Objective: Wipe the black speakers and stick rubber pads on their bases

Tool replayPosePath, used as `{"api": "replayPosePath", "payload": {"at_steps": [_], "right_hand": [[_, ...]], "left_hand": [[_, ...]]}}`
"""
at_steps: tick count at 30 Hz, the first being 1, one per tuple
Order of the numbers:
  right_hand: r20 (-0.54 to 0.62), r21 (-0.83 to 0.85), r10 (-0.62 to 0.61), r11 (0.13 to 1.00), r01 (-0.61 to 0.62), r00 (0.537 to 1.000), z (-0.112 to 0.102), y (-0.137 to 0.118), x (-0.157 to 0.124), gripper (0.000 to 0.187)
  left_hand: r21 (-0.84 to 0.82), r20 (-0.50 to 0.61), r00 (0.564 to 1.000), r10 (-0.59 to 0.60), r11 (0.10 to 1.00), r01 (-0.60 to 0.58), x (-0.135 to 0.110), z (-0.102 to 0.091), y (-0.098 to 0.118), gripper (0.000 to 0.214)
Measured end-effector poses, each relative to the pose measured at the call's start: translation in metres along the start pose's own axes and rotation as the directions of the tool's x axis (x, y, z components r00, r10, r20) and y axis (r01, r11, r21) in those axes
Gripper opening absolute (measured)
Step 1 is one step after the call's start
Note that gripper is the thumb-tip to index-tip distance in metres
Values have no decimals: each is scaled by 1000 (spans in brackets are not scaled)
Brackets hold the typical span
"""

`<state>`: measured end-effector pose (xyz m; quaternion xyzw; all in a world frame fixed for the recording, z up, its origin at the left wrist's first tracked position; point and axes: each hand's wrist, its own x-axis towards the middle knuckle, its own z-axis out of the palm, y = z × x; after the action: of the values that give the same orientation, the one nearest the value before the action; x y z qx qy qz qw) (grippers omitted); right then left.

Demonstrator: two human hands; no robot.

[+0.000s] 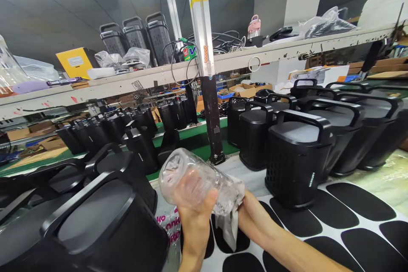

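A clear plastic bottle (219,180) lies tilted in the air in the middle of the head view, its round base toward the upper left. My left hand (194,212) is wrapped round its body from below, thumb on the near side. At the lower right end of the bottle is my right hand (247,216), with a pale grey cloth (231,229) hanging from it against that end. The right fingertips are hidden behind the bottle and cloth. Below both hands spreads a white sheet with black rounded pads (333,214).
Black speakers with handles (296,165) stand close on the right. More speakers (95,221) crowd the left, beside printed plastic wrap (168,225). A dark post (213,119) rises behind the bottle to a shelf (127,87) bearing a yellow box (78,63).
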<state>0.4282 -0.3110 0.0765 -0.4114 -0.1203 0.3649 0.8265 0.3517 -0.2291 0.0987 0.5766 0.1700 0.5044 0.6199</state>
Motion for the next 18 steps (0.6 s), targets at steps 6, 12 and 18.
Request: {"api": "replayPosePath", "payload": {"at_steps": [6, 12, 18], "right_hand": [[13, -397, -456, 815, 423, 890, 6, -59, 37, 35], [457, -821, -624, -21, 571, 634, 8, -136, 48, 21], [666, -688, -408, -660, 302, 624, 9, -126, 90, 34]], "left_hand": [[76, 36, 967, -252, 966, 249, -7, -29, -40, 82], [312, 96, 897, -431, 869, 385, -26, -89, -94, 72], [364, 22, 961, -277, 897, 250, -31, -95, -91, 60]]}}
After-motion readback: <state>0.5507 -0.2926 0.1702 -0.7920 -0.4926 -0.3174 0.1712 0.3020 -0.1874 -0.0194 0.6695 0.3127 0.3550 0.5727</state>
